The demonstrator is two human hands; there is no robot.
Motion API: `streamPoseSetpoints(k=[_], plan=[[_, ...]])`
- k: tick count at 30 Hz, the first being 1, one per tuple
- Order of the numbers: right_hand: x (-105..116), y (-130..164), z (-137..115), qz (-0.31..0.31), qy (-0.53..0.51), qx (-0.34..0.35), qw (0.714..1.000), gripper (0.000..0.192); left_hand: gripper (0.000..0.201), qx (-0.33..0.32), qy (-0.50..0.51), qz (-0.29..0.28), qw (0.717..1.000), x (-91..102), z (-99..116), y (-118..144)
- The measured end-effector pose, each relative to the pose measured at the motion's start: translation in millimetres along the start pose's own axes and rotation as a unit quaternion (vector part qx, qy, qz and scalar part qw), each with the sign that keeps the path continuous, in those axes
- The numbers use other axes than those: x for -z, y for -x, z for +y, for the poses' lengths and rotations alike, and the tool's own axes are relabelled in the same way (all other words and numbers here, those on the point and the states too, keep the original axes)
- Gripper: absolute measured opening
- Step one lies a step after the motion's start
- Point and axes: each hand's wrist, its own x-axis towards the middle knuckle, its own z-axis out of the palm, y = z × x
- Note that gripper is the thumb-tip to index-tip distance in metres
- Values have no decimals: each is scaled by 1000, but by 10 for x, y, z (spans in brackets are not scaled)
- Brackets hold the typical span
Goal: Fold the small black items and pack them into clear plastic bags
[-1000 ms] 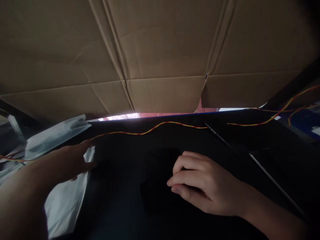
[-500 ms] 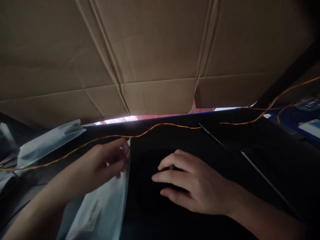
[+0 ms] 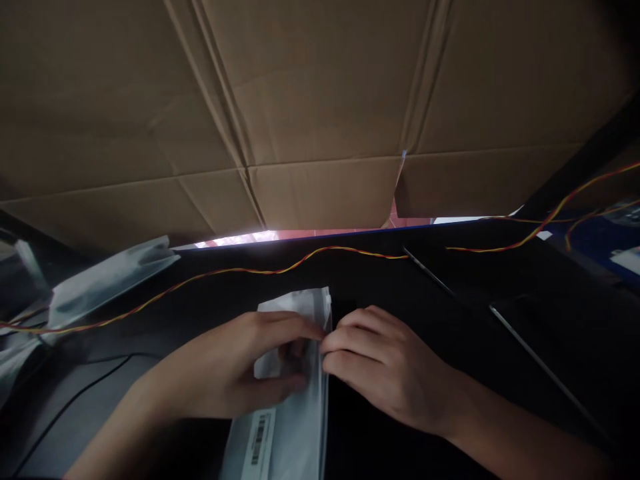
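Head view: cloudy plastic bag (image 3: 300, 437) with barcode label (image 3: 259, 440), on dark worktop (image 3: 230, 293) under left hand (image 3: 250, 357), thumb apart from fingers; bunched right hand (image 3: 390, 370) at bag's edge, cannot tell if pinching.

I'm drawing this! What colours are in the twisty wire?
The wire is red and yellow, best seen in the head view.

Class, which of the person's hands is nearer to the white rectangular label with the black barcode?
Left. The left hand is above the white barcode label in the picture; the right hand is farther off, at the right edge of the translucent plastic bag.
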Motion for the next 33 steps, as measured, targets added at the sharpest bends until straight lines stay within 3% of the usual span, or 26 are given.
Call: streamPoseSetpoints(k=[4,8,11,14,17,19,23,28,33], plan=[[25,-6,-6,4,8,11,1000,29,27,-4,-28,-4,1000,12,-38,27],[44,-20,-36,1,9,23,1000,35,38,-14,-38,-10,999,-52,-29,7],[27,-19,-31,-18,17,47,999,35,30,-28,-65,-16,997,-100,-16,-25],[12,-3,-5,-45,23,56,997,27,22,-70,-80,39,994,-66,20,-11],[28,18,19,-75,29,51,995,18,20,-105,-40,110,988,68,60,83],[49,27,25,-97,34,42,994,15,20,-108,-6,127,986,167,69,158],[71,25,27,-98,49,30,994,13,18,-82,-19,100,991,228,78,192],[57,0,36,-69,60,28,995,16,29,-49,-103,14,993,91,126,62],[48,8,54,-70,55,35,995,14,20,-72,-122,44,989,125,77,111]])
